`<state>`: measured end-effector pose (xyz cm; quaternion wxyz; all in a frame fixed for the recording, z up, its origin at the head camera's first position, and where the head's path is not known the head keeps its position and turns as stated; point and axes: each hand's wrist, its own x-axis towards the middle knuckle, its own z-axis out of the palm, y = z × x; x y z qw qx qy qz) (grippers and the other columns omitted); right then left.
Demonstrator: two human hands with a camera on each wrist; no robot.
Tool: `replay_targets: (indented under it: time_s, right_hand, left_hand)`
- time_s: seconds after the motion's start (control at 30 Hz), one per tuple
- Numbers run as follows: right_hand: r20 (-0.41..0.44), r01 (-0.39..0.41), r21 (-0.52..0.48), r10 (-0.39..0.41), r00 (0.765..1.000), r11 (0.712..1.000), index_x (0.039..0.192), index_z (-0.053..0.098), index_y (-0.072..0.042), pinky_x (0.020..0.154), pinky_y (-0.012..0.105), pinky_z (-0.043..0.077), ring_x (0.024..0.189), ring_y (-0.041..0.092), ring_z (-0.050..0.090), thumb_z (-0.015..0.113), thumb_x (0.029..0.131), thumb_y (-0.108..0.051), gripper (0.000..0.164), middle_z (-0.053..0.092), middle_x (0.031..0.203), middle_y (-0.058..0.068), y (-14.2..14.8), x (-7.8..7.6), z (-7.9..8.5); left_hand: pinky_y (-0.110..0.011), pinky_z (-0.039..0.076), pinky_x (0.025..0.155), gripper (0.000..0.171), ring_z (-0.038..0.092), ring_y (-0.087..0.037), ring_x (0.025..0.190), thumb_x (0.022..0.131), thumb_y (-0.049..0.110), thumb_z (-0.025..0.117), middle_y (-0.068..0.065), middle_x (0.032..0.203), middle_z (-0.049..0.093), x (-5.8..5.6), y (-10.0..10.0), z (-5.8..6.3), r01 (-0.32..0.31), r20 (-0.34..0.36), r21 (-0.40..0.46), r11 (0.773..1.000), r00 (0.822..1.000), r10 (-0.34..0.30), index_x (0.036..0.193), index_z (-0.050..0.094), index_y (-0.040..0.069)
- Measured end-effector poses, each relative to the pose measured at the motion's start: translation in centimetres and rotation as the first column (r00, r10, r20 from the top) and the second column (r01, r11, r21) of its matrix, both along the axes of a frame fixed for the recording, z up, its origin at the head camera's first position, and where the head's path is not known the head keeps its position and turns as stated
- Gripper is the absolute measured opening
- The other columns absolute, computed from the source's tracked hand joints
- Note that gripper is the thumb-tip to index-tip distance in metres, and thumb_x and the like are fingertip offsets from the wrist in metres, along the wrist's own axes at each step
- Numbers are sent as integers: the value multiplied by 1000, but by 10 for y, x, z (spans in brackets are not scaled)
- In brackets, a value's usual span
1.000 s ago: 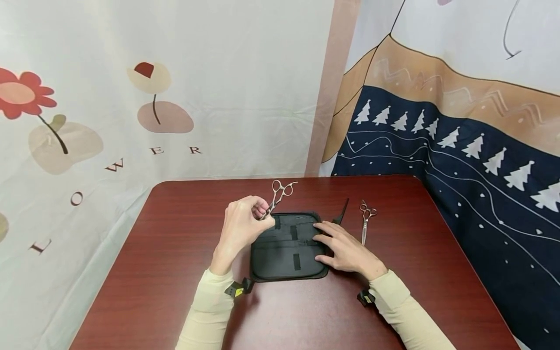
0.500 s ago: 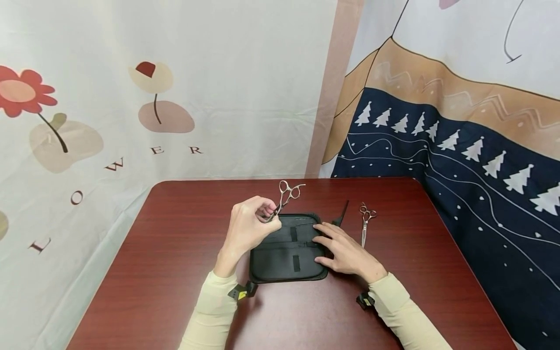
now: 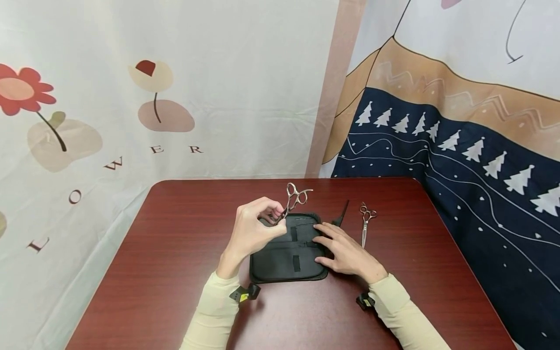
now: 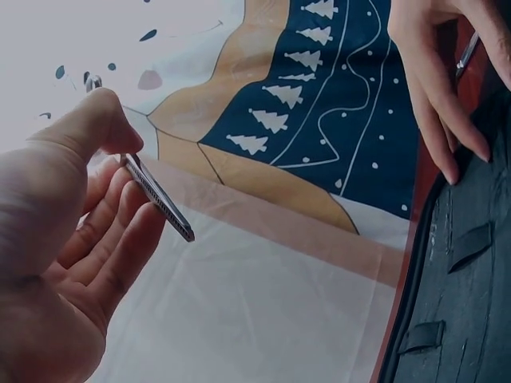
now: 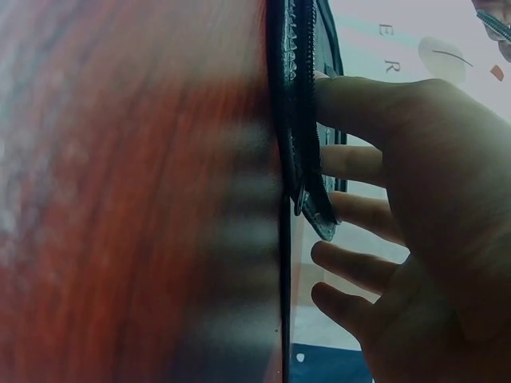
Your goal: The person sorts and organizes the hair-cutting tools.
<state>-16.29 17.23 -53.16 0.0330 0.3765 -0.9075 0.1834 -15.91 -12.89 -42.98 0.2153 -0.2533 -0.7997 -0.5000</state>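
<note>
My left hand (image 3: 254, 228) pinches a pair of thinning scissors (image 3: 289, 203) above the left part of a black zip case (image 3: 275, 268). Their finger rings point up and away. In the left wrist view the toothed blade (image 4: 166, 203) sticks out past my fingertips. The case lies unfolded on the table, with elastic loops (image 4: 471, 247) showing inside. My right hand (image 3: 347, 249) rests with spread fingers on the right edge of the case. In the right wrist view those fingers (image 5: 359, 163) reach across the zipped edge (image 5: 299, 112).
A second pair of scissors (image 3: 365, 227) lies on the table (image 3: 175, 253) to the right of the case. Beside the case's upper right corner is a thin black item (image 3: 343, 211), partly hidden by my right hand. Printed curtains (image 3: 245, 97) hang behind the table's far edge.
My left hand has shifted steadily to the right with the thinning scissors, over the case. The right hand and the case have stayed about where they were.
</note>
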Motion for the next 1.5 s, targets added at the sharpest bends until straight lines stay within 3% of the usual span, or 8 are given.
replay_targets:
  time_s: [0.23,0.37,0.6,0.83,0.97,1.17,1.33,1.5]
  right_hand:
    - [-22,9,-19,-9,1000,1000,139,76,-7,129,63,48,158,47,53,91,97,-34,52,59,166,20,2,0,0]
    - [-31,42,-97,-45,999,994,146,73,-8,129,62,48,158,43,55,91,96,-38,60,62,164,18,5,-2,6]
    - [144,125,-297,-85,986,947,168,54,-16,131,69,42,163,37,49,87,98,-40,81,53,174,10,5,-6,26]
    - [249,142,-420,-37,968,896,177,36,-31,131,72,40,166,32,45,87,98,-38,95,43,181,2,0,-9,43]
    - [266,108,-530,44,963,841,177,36,-29,136,62,40,167,29,45,88,97,-25,96,45,181,0,-6,-10,54]
    - [242,8,-713,237,941,701,177,36,-24,139,30,35,167,39,43,85,94,1,99,45,180,10,-17,-16,66]
    - [199,-39,-782,309,930,622,176,38,-19,139,30,36,166,38,45,84,93,4,98,45,178,23,-21,-19,72]
    - [185,-59,-820,362,913,569,176,36,-12,140,37,36,166,26,47,86,96,-5,95,46,178,21,-26,-19,76]
  left_hand:
    - [-32,67,68,23,73,-11,75,80,1,86,2,87,76,1,2,-2,31,-18,-11,999,999,-31,97,80,14]
    - [-30,67,67,23,73,-12,75,81,0,86,2,86,76,0,2,-3,36,-27,-18,999,999,-36,97,80,15]
    - [-31,66,65,23,72,-12,75,79,0,85,3,85,75,-2,2,-3,27,-42,-38,999,999,-29,95,79,16]
    - [-30,66,64,21,71,-10,76,79,2,85,3,84,73,0,3,0,21,-48,-77,997,999,-25,93,79,16]
    - [-24,64,63,21,70,-10,74,78,2,84,3,82,72,3,4,2,12,-80,-96,995,997,-20,92,78,16]
    - [-19,62,64,21,69,-7,72,78,2,84,5,82,72,5,4,4,0,-112,-124,992,994,-14,91,78,17]
    - [-18,61,66,22,69,-7,73,79,2,85,5,83,71,6,5,5,0,-122,-144,990,992,-18,92,77,17]
    - [-18,61,65,21,68,-7,73,78,0,84,4,82,71,8,5,4,-6,-150,-167,986,989,-20,91,77,15]
